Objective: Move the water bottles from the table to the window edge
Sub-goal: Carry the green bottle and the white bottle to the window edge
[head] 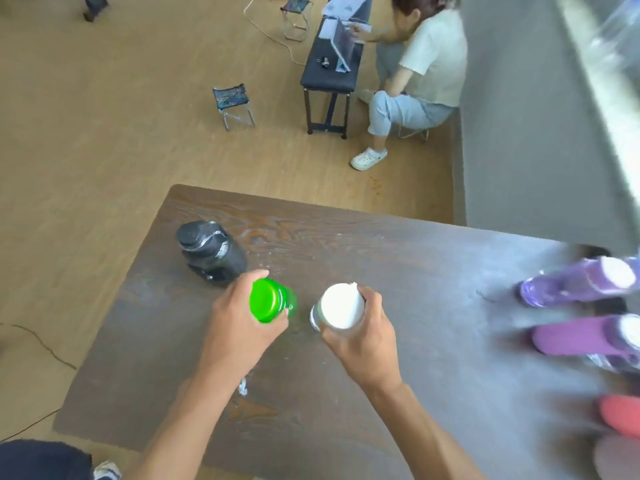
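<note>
dark wood table fills the lower frame, grey window edge runs along its right side, with the glass above it. floor beyond holds a bench, two folding stools and a seated person, none of it in play.

status: early-to-mid, judging by layout. bottles at the far right, purple bottle, magenta bottle, and a red bottle, are heavily blurred at the frame border. cannot tell if they stand on the table's right rim or already on the ledge, so the done count is unknown.

black bottle, biggest one on the table, sits upright at the far left, untouched, just behind the left hand. clearly left to move.

two in hand now:
- left hand is closed around the green-capped bottle, fingers wrapped just under the cap.
- right hand is closed around the white-capped bottle, thumb and fingers round its neck.

both bottles are upright, near each other but apart, mid-table. cannot tell if their bases are lifted or resting on the top; seen from straight above.

remaining, as i read it: carry this pair right to the ledge, then come back for the black one. nothing else loose on the table apart from white specks.
</note>
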